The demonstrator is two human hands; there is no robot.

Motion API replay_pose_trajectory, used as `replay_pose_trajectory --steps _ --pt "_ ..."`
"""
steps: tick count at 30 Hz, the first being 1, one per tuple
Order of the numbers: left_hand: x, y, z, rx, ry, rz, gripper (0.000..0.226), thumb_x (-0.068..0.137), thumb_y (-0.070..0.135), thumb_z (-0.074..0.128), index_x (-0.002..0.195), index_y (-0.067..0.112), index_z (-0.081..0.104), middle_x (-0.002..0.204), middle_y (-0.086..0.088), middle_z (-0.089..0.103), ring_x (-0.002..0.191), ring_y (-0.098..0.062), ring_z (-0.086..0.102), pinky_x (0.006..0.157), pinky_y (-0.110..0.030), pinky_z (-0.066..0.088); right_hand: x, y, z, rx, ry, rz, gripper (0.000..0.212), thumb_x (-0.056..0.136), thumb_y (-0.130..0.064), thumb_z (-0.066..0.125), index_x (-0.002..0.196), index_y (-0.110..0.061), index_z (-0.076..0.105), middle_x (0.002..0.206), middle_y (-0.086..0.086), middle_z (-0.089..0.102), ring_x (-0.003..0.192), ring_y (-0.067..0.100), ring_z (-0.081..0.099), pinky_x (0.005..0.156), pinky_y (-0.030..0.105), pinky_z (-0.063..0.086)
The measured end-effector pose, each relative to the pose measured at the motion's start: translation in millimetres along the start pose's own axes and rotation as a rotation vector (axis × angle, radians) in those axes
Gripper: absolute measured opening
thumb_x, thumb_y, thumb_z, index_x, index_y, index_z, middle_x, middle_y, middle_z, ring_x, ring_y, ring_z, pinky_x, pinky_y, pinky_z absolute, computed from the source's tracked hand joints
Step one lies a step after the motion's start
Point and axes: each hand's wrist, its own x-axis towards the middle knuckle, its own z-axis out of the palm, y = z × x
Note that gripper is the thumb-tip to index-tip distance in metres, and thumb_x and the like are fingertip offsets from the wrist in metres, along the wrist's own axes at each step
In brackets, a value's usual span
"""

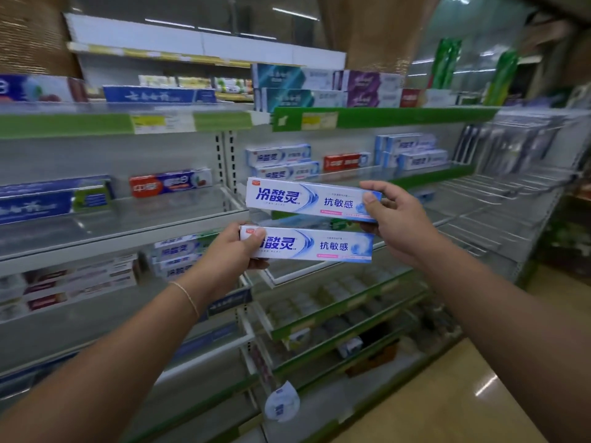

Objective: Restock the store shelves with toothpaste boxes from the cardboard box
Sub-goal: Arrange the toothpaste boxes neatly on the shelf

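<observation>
Two white-and-blue toothpaste boxes are held up in front of the store shelves. My left hand (pixel 235 251) grips the left end of the lower toothpaste box (pixel 319 246), thumb across its front. My right hand (pixel 395 215) grips the right end of the upper toothpaste box (pixel 300 199), which lies level just above the lower one. Behind them, two matching boxes (pixel 281 163) are stacked on the middle shelf (pixel 425 179). The cardboard box is not in view.
Shelves with green price strips (pixel 383 118) carry other toothpaste: red-and-blue boxes (pixel 169 185), a red box (pixel 345 161), blue boxes (pixel 412 151). Wire racks (pixel 499 193) stand at the right. Lower shelves hold blurred goods. Tan floor (pixel 447 404) lies at the bottom right.
</observation>
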Motion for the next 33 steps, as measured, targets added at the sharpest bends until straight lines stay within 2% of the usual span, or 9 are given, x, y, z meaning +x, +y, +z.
replay_pose_trajectory --steps 7,11,14,18,20,24,29,31,33 --pt "62.3 -1.0 35.6 -0.04 -0.091 0.006 0.014 0.101 0.018 0.049 0.112 0.009 0.052 0.1 -0.011 0.07 0.07 -0.017 0.067 0.06 -0.026 0.056 42.4 15.8 -35.5 -0.01 0.078 0.001 0.015 0.1 -0.014 0.054 0.11 -0.022 0.062 0.093 0.007 0.067 0.077 0.014 0.067 0.073 0.034 0.061" --pt "104.8 6.6 48.3 -0.033 -0.106 0.011 0.016 0.101 0.02 0.051 0.113 0.01 0.052 0.104 -0.012 0.07 0.083 -0.022 0.068 0.073 -0.034 0.058 78.2 24.4 -48.3 -0.043 0.135 0.018 0.014 0.101 -0.017 0.054 0.106 -0.025 0.063 0.094 0.007 0.066 0.081 0.02 0.066 0.078 0.046 0.058" --pt "138.0 16.4 54.2 -0.006 -0.119 0.033 0.022 0.1 0.021 0.052 0.119 0.008 0.052 0.108 -0.013 0.07 0.095 -0.031 0.068 0.085 -0.043 0.057 109.3 28.6 -54.0 -0.003 0.176 0.03 0.014 0.1 -0.017 0.054 0.11 -0.02 0.064 0.094 0.008 0.066 0.075 0.015 0.068 0.063 0.033 0.06" --pt "176.3 29.6 60.8 -0.033 -0.17 0.025 0.018 0.1 0.018 0.051 0.116 0.008 0.052 0.106 -0.01 0.069 0.088 -0.022 0.068 0.073 -0.031 0.059 152.1 33.7 -57.6 0.015 0.194 0.029 0.013 0.099 -0.015 0.056 0.107 -0.019 0.066 0.095 0.009 0.068 0.066 0.009 0.068 0.053 0.024 0.054" --pt "193.3 33.2 61.8 -0.011 -0.165 0.024 0.02 0.1 0.018 0.052 0.115 0.005 0.053 0.108 -0.012 0.068 0.092 -0.026 0.066 0.078 -0.034 0.059 171.5 37.8 -57.9 0.007 0.2 0.019 0.012 0.098 -0.015 0.059 0.101 -0.023 0.068 0.096 0.01 0.066 0.07 0.012 0.066 0.056 0.025 0.054" --pt "218.9 35.8 59.9 0.014 -0.137 0.019 0.024 0.099 0.017 0.055 0.118 0.003 0.053 0.114 -0.016 0.066 0.103 -0.035 0.065 0.089 -0.044 0.057 204.0 47.0 -54.8 -0.007 0.162 0.027 0.012 0.097 -0.017 0.061 0.099 -0.026 0.069 0.103 0.01 0.066 0.088 0.019 0.064 0.08 0.037 0.054" --pt "242.5 36.4 54.5 -0.033 -0.068 -0.011 0.012 0.097 0.016 0.057 0.106 0.009 0.053 0.107 -0.011 0.064 0.097 -0.026 0.065 0.087 -0.042 0.057 242.7 56.2 -45.2 -0.022 0.11 0.057 0.01 0.097 -0.021 0.061 0.1 -0.026 0.069 0.1 0.004 0.066 0.077 0.012 0.06 0.062 0.025 0.044" --pt "251.0 37.1 49.5 -0.027 -0.046 -0.013 0.018 0.098 0.016 0.056 0.113 0.006 0.052 0.111 -0.012 0.064 0.102 -0.028 0.064 0.086 -0.039 0.057 256.7 58.9 -37.9 -0.006 0.081 0.063 0.011 0.097 -0.019 0.06 0.1 -0.025 0.069 0.096 0.002 0.069 0.075 0.01 0.063 0.064 0.025 0.049" --pt "258.8 36.7 43.9 -0.025 -0.009 -0.002 0.025 0.098 0.016 0.056 0.119 0.004 0.05 0.118 -0.016 0.061 0.107 -0.031 0.062 0.085 -0.039 0.058 271.9 62.4 -29.7 0.015 0.038 0.07 0.012 0.098 -0.016 0.059 0.098 -0.025 0.068 0.092 0.0 0.069 0.082 0.013 0.063 0.076 0.029 0.053"
